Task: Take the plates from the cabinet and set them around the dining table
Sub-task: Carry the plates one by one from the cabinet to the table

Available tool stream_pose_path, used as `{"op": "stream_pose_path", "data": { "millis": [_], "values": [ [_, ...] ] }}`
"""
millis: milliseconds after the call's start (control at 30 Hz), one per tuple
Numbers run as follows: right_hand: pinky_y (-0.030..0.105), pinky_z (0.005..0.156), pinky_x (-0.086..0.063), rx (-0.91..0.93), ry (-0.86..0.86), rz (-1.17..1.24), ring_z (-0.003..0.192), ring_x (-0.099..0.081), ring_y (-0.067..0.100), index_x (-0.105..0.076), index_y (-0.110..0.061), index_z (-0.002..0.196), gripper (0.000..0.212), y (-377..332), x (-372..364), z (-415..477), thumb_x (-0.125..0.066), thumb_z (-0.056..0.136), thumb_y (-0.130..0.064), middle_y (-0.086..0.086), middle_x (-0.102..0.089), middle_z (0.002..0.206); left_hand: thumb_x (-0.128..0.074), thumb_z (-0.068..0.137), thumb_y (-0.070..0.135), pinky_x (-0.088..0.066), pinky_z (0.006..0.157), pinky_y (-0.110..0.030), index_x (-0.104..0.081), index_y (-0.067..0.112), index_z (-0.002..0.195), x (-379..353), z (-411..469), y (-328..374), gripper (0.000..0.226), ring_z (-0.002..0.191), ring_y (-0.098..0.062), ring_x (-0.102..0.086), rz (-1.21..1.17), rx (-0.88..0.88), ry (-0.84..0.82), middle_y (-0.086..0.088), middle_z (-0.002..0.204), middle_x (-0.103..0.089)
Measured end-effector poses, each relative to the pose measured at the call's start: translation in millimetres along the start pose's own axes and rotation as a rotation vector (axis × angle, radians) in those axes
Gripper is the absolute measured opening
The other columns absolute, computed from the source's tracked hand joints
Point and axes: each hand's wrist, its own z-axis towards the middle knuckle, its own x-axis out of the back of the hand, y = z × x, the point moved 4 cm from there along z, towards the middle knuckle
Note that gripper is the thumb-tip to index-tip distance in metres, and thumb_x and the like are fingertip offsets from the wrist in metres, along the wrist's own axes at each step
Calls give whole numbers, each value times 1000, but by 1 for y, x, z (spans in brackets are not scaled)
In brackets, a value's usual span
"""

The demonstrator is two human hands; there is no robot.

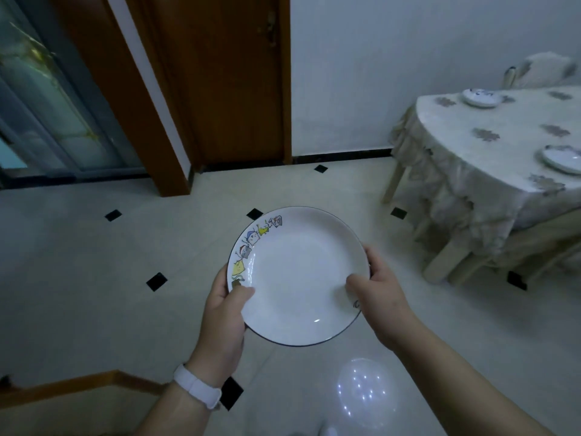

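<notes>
— What's the biggest thing you see?
— The dining table (490,158), with a flowery cloth. It stands by the wall, at the right.
— Anything on it?
— Two plates. The far plate (481,97) sits near the table's far edge. The near plate (562,159) sits by the close edge.
— And in the hands?
— A white plate (298,275) with little cartoons on its rim, held over the floor, away from the table. The left hand (224,313) pinches its left edge, thumb on top. The right hand (382,294) pinches its right edge the same way.
</notes>
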Motion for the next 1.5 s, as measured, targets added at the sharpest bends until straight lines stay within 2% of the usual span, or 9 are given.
{"op": "stream_pose_path", "data": {
  "millis": [100,300,400,533,867,1067,1200,1400,1500],
  "values": [
    [30,52,-43,-4,55,23,60,-55,16,-61,-34,108,54,-5,45,17,-45,63,-9,1,-68,83,-42,88,-12,-57,67,-25,-66,24,112,-48,17,-9,50,90,-17,-70,13,28,-47,-1,106,-75],
    [31,53,-46,12,167,54,62,-58,11,-60,-34,106,51,-9,102,45,-45,63,-10,-9,-68,79,-40,87,-14,-54,72,-32,-66,21,114,-114,55,-17,52,91,-20,-69,67,44,-146,-6,109,-74],
    [30,53,-46,-5,204,64,62,-59,8,-60,-30,106,51,-9,117,68,-45,62,-10,-10,-68,76,-40,87,-14,-55,67,-28,-67,20,113,-136,83,-23,51,88,-18,-69,70,58,-169,-4,105,-75],
    [36,56,-45,-46,255,63,66,-56,18,-61,-36,102,51,-7,130,109,-45,61,-10,1,-67,82,-40,86,-13,-56,67,-28,-66,17,114,-158,132,-35,49,88,-21,-68,87,92,-187,-7,105,-74],
    [33,59,-49,-51,394,56,73,-62,12,-61,-35,105,51,-28,147,273,-47,64,-9,-6,-70,87,-40,85,-14,-55,66,-27,-66,16,116,-232,311,-26,50,91,-21,-68,74,130,-334,-7,107,-74],
    [27,58,-51,-17,482,20,74,-63,10,-59,-36,109,54,-71,149,365,-48,63,-11,-5,-70,91,-40,86,-13,-53,67,-27,-72,27,104,-280,420,7,54,88,-18,-67,99,128,-446,-1,101,-75],
    [23,56,-50,0,558,26,70,-64,7,-58,-38,108,51,-90,166,401,-48,66,-12,-11,-70,88,-41,87,-11,-53,80,-38,-69,23,113,-322,465,16,51,99,-26,-67,113,143,-525,-6,112,-73],
    [27,57,-51,1,654,49,71,-62,8,-57,-42,104,51,-94,206,437,-47,66,-11,-13,-69,86,-44,88,-11,-54,83,-40,-61,24,123,-382,509,1,52,104,-26,-67,150,150,-591,-3,114,-72],
    [24,60,-51,-13,711,58,76,-63,5,-56,-42,108,54,-85,229,454,-47,65,-12,-17,-68,88,-46,88,-9,-54,78,-37,-57,24,127,-412,530,-15,52,100,-23,-68,189,163,-590,0,111,-73]
  ]
}}
